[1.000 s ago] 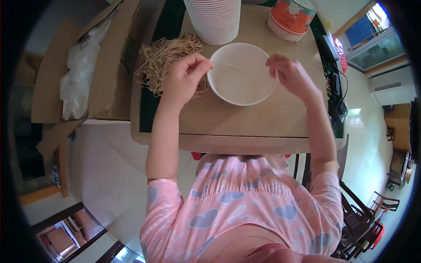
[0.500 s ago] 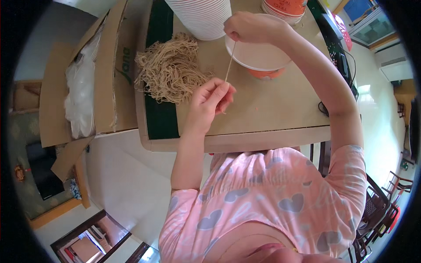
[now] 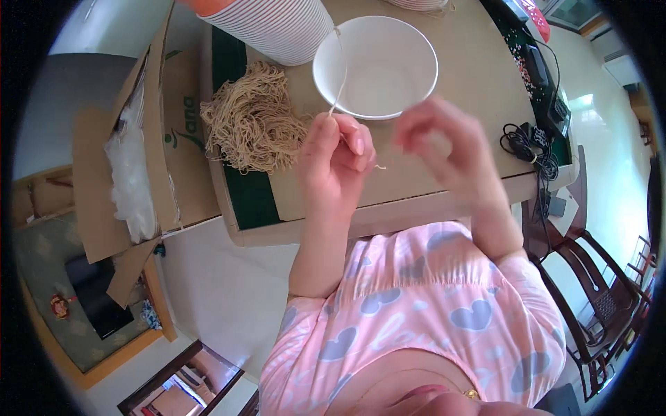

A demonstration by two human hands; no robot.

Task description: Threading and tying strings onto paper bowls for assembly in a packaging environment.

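My left hand (image 3: pixel 338 149) pinches a thin tan string (image 3: pixel 343 76) between thumb and fingertips. From there the string runs up over the near left rim of a white round tub (image 3: pixel 375 114), and a short loose end shows beside my fingers. Blurred by motion, my right hand (image 3: pixel 451 142) is near the tub's lower right, thumb and fingers apart, with nothing visible in them. A tangled pile of tan strings (image 3: pixel 253 125) lies left of my left hand. Behind the pile leans a tall stack of nested white tubs (image 3: pixel 281 31).
An open cardboard box (image 3: pixel 187 139) with clear plastic wrapping (image 3: pixel 132 180) stands left of the table (image 3: pixel 388 184). Black cables and an adapter (image 3: pixel 531 142) lie at the table's right edge. A dark wooden chair (image 3: pixel 590 284) is beyond, on the right.
My right hand has let go of the string's upper end and come down toward me, right of my left hand. The tub, now unobscured, appears farther left as the view shifts.
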